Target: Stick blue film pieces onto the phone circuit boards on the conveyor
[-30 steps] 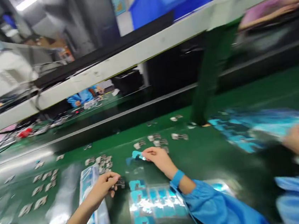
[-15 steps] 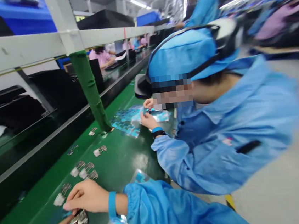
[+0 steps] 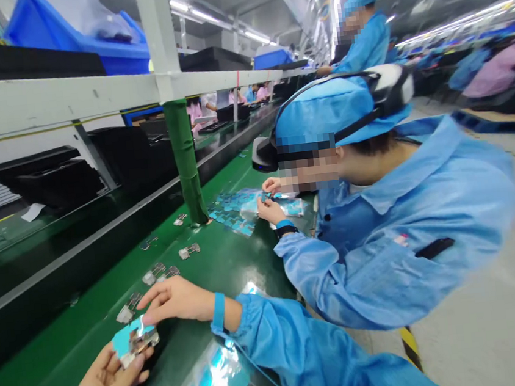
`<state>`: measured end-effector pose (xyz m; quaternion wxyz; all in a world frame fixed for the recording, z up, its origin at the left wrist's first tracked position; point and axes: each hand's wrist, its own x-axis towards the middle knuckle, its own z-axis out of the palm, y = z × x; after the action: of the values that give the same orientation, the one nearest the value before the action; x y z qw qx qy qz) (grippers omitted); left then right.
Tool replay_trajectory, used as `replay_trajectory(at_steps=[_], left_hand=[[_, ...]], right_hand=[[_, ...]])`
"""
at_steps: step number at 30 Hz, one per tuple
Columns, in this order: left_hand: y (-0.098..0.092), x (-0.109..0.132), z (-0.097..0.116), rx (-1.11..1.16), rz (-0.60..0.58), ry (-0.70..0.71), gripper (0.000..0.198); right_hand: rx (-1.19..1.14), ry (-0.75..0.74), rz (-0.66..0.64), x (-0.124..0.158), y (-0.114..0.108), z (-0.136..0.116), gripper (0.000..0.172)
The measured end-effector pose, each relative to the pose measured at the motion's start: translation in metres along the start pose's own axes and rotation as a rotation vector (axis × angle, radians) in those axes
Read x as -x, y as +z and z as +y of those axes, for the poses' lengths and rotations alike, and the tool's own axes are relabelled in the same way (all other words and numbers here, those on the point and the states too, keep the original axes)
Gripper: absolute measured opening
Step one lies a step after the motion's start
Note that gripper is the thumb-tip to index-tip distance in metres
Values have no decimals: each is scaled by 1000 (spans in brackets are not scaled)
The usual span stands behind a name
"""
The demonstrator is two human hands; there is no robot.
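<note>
My left hand [image 3: 98, 385] grips a small silvery metal bracket-like part [image 3: 141, 344] between thumb and fingers, at the lower left. A piece of blue film [image 3: 124, 336] covers the part's upper left side. From the right, my right hand [image 3: 183, 300] has its thumb and forefinger closed at the film's upper right corner. A blue band circles the right wrist. Just beyond the fingers, more metal parts with whitish ends [image 3: 126, 310] lie on the green bench. Nearer me is a shiny sheet of blue film pieces [image 3: 217, 384].
To my right a co-worker [image 3: 372, 236] in blue leans over the same green bench [image 3: 241, 280], hands on a small piece. A green-wrapped post [image 3: 185, 164] rises from the bench. Film sheets [image 3: 234, 211] lie beyond it. Black trays [image 3: 53, 177] stand across the divider.
The camera view has shifted, so the bench scene sits further right. Blue film now shows across the metal part in my left hand, and my right fingers are at its corner.
</note>
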<state>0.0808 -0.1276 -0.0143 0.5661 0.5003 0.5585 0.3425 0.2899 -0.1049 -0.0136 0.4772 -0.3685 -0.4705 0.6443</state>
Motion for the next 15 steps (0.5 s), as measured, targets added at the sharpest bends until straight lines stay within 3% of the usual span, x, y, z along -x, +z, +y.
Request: replay_trajectory(at_steps=[3,5,9,15], left_hand=[[5,7,1,148,-37,59,74],[8,11,-2,202,-110,69,72],[11,15,-8,230,-88,85,67],[11,21,-7,297,-127,92,60]], right_hand=[[77,-34,23,6,-7,-2,20],[103,-61,32,9,-13,-2,14],[116,-67,12,12,-21,-1,26],[145,-14,-19,21,-13,-3,30]])
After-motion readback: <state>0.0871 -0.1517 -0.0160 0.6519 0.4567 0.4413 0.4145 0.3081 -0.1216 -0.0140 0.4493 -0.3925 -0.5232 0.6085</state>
